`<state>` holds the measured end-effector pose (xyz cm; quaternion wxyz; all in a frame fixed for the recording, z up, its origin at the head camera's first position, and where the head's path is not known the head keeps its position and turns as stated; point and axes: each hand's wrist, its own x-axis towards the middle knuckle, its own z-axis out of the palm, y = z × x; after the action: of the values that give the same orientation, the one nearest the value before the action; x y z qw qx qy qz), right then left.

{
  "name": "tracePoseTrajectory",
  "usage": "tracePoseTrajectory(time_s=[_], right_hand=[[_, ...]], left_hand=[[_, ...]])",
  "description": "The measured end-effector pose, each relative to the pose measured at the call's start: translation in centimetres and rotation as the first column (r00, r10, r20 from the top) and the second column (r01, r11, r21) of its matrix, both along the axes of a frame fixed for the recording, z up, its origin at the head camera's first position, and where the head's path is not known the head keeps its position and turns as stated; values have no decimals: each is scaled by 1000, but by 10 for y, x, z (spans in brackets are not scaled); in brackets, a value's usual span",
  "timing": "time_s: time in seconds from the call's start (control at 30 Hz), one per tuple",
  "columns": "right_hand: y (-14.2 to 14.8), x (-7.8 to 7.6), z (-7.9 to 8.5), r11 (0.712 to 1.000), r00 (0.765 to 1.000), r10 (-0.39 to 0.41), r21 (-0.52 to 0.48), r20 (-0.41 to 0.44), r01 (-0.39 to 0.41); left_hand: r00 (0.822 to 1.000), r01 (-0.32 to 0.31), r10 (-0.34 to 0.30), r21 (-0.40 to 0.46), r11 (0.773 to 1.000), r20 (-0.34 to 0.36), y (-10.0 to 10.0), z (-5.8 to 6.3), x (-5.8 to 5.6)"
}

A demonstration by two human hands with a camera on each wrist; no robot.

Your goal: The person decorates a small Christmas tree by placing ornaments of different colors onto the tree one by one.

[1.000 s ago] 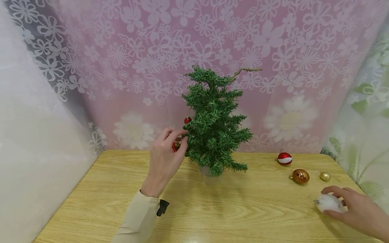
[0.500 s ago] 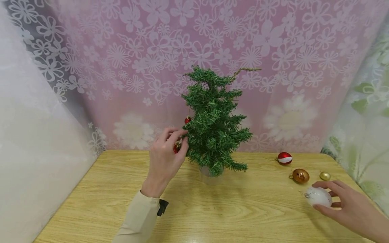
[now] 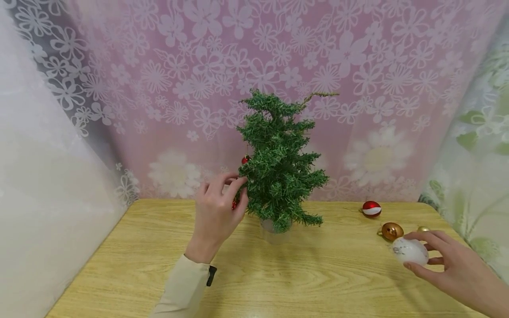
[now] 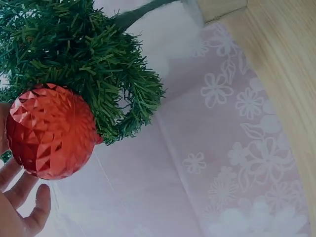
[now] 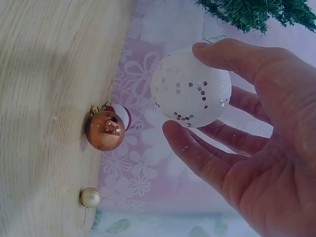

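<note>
At the tree's left side my left hand [image 3: 216,210] has its thumb and index finger bent together at a branch tip. A large faceted red bauble [image 4: 52,131] hangs within the curl of that hand, under the green branches; its top is hidden. The little artificial Christmas tree [image 3: 280,168] stands in a pale pot. Over the right part of the table, my right hand [image 3: 453,260] grips a white bauble [image 5: 190,89] dotted with shiny sequins, thumb on one side and fingers on the other. A smaller red bauble [image 3: 245,159] hangs higher on the tree's left.
On the wooden table [image 3: 151,265] at right lie a red-and-white bauble [image 3: 371,209], a copper bauble [image 3: 391,231] and a small gold bauble [image 5: 90,197]. Flowered curtains [image 3: 179,88] enclose the back and sides. A bare twig [image 3: 324,94] sticks out near the treetop.
My right hand has carried the white bauble leftward and slightly up, so it now overlaps the copper one. My left hand stays at the branch, its thumb covering more of the red bauble.
</note>
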<state>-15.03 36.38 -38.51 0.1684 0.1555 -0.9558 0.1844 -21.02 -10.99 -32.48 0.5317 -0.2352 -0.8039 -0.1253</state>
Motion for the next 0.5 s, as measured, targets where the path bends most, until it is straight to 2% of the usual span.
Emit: tracePoseTrajectory(time_s=[0.13,0.27,0.5], right_hand=[[-2,1,1,1000,1000,-3,1,-1,3],[-4,2,4,1000,1000,-2,2,-18,2],[-9,2,10,1000,999,21,-2,-40,-21]], left_hand=[[1000,18,-18,-1,1000,-11,0,-3,-1],[1000,7,-7,-24,1000,-26,0,-4,0],[999,-14,9,-103,995,-42,-6,-7,2]])
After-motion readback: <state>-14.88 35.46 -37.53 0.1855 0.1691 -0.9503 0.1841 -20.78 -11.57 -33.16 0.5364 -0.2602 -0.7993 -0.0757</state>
